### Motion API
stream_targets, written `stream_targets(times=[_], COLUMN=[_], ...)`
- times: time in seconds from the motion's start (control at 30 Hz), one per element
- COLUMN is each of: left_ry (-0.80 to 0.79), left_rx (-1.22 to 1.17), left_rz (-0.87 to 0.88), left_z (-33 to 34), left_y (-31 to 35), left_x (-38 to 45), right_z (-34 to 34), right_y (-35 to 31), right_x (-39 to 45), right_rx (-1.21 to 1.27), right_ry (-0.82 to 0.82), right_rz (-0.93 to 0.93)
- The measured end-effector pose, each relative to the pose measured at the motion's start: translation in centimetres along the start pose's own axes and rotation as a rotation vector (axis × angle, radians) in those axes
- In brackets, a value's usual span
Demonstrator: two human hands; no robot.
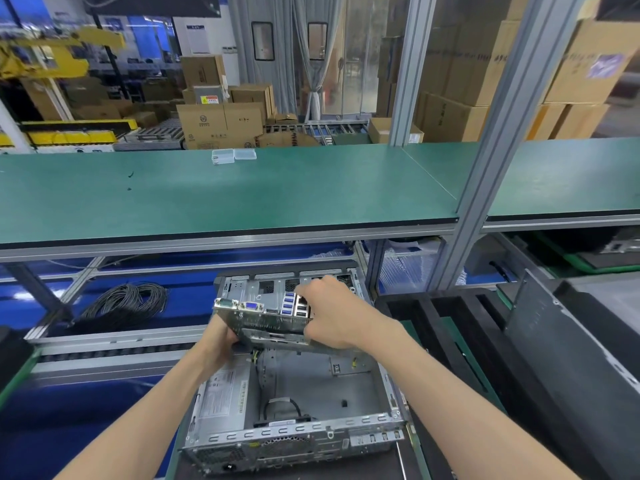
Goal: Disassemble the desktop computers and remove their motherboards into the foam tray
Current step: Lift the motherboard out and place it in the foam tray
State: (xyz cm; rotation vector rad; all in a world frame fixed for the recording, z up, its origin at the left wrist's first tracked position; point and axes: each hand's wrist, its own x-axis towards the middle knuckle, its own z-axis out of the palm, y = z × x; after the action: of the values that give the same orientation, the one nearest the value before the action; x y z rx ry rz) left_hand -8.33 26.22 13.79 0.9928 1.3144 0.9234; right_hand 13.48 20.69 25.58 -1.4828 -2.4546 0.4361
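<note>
An open case (298,403) lies nearest. Above it both hands grip the motherboard (266,318), tilted with its ports up: left hand (221,337) at its left edge, right hand (332,313) at its right. The black foam tray (446,320) lies right of it; cables (126,304) are coiled farther left.

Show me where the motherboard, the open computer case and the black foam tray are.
motherboard (263,311): head view, on its rear port panel.
computer case (311,382): head view, on its bare inner floor.
foam tray (446,327): head view, on a black foam rib.

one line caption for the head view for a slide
Both hands, left hand and right hand, lift the motherboard out of the open computer case.
</note>
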Motion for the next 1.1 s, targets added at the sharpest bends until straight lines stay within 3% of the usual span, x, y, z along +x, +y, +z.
stream_targets(times=[0.2, 0.47, 0.8, 1.0, 1.1], left_ry=[0.045, -0.033, 0.025, -0.116, 0.035], left_rx=[-0.181, -0.324, -0.202, -0.020, 0.134], left_rz=[0.068, 0.194, 0.019, 0.080, 0.145], left_z=[0.2, 2.4, 10.7, 15.1, 16.5], left_y=[-0.6, 2.3, 2.3, 3.1, 3.7], left_x=[0.3, 0.0, 2.0, 1.6, 1.7], right_z=[-3.6, -8.6, -10.7, -12.4, -13.2], right_y=[-1.1, -1.5, 2.0, 5.8, 8.0], right_x=[-0.3, -1.4, -5.4, -8.5, -10.1], right_rx=[0.047, 0.013, -0.118, -0.091, -0.091], right_ry=[0.015, 0.090, 0.134, 0.162, 0.164], right_rz=[0.011, 0.001, 0.143, 0.271, 0.296])
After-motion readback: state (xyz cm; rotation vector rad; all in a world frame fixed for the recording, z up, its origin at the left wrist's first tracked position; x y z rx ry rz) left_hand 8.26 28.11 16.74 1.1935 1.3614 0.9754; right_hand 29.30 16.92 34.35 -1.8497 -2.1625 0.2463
